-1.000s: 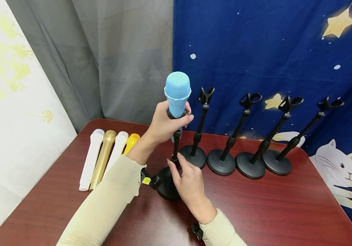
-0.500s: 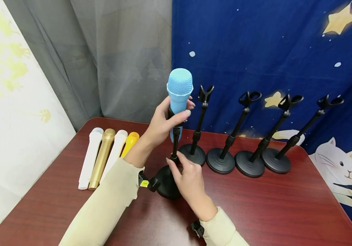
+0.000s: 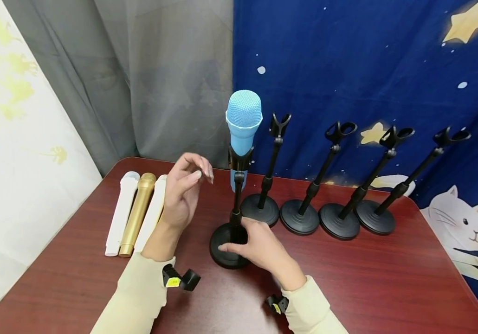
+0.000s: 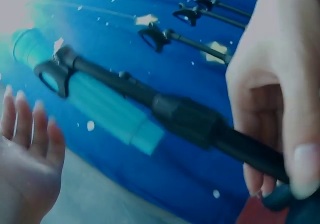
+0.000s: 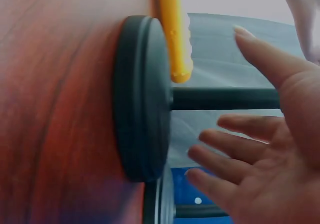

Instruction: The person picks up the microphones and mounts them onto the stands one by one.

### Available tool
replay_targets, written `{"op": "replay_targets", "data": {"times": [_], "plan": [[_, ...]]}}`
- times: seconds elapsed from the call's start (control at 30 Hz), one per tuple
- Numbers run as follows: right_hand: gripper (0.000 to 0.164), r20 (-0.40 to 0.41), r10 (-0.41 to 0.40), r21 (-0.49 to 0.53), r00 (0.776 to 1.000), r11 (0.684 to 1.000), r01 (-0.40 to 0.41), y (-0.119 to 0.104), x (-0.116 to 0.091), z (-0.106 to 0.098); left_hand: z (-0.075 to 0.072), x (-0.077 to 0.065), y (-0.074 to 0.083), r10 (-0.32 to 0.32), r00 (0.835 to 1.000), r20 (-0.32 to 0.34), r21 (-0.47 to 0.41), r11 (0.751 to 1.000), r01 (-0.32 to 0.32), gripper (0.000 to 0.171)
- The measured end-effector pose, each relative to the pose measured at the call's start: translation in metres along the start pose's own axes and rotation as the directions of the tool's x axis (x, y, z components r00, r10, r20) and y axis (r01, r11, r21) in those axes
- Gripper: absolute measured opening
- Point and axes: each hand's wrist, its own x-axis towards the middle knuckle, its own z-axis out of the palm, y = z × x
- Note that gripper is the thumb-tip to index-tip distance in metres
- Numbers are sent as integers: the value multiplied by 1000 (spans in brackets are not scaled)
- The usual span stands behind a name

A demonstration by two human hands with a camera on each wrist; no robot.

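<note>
A light blue microphone (image 3: 243, 116) sits upright in the clip of a black microphone stand (image 3: 237, 195). To its left is my left hand (image 3: 184, 190), holding nothing, its fingers loosely bent. In the left wrist view, that hand's fingers (image 4: 39, 116) are apart from the microphone (image 4: 112, 114). My right hand (image 3: 260, 243) is low beside the stand's pole, thumb over the round base (image 3: 218, 239). From the right wrist, its fingers (image 5: 230, 139) look extended beside the pole (image 5: 225, 98), the thumb spread away.
Two white microphones, one at the far left (image 3: 122, 211), and a gold one (image 3: 138, 215) lie on the red-brown table (image 3: 331, 287). A yellow microphone (image 5: 175, 39) shows in the right wrist view. Several stands with vacant clips (image 3: 299, 218) line the right rear, before a blue curtain (image 3: 339, 60).
My left hand has let go of the blue microphone and moved left and down, leaving it in the clip. My right hand has shifted slightly lower, its thumb now over the base.
</note>
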Motion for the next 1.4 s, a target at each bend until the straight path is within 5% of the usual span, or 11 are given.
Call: {"op": "replay_targets", "data": {"times": [0.17, 0.27, 0.33, 0.5, 0.57, 0.63, 0.87, 1.13, 1.4], "plan": [[68, 112, -30, -72, 993, 997, 38, 6, -1, 7, -13, -13, -4, -30, 995, 91, 79, 997, 23, 22], [78, 136, -50, -122, 989, 990, 67, 10, -2, 10, -19, -19, -7, -184, 970, 156, 210, 966, 149, 10], [85, 139, -60, -145, 989, 986, 80, 12, -3, 12, -22, -22, -10, -328, 922, 205, 298, 919, 260, 13], [90, 148, -53, -159, 988, 984, 77, 15, -2, 16, -25, -27, -14, -583, 757, 296, 393, 796, 460, 34], [89, 152, -53, -150, 987, 986, 76, 14, -2, 17, -25, -28, -14, -623, 713, 323, 410, 771, 488, 36], [90, 159, -53, -143, 986, 987, 76, 13, -1, 16, -24, -29, -15, -643, 689, 335, 428, 755, 496, 35], [88, 167, -41, -156, 985, 985, 67, 12, 1, 13, -25, -29, -25, -660, 666, 349, 472, 737, 483, 31], [85, 156, -23, -153, 988, 987, 47, 12, 1, 13, -25, -31, -34, -674, 615, 410, 535, 724, 436, 29], [79, 144, -7, -153, 990, 988, 29, 10, 0, 15, -26, -33, -37, -667, 633, 392, 527, 727, 440, 18]]}}
